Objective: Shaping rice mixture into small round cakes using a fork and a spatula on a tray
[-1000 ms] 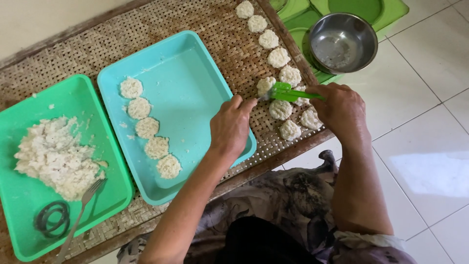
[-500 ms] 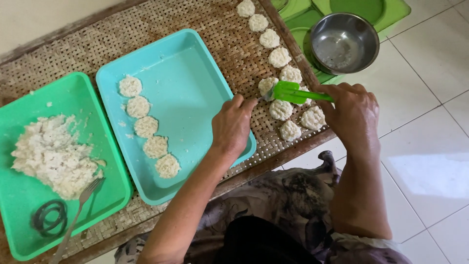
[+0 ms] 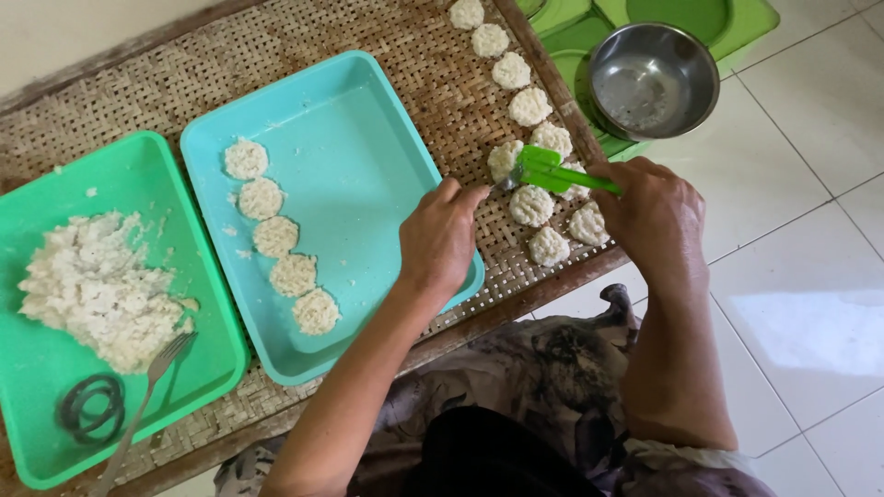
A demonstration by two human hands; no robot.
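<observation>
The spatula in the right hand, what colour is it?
Bright green spatula, held by the right hand; head view.

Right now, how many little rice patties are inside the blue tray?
5, in a slanting row along the blue tray's left side. None seem hidden.

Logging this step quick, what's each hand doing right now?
Left hand: holds nothing, fingertips resting at the teal tray edge.
Right hand: closed on the green spatula, over the rice patties.
</observation>
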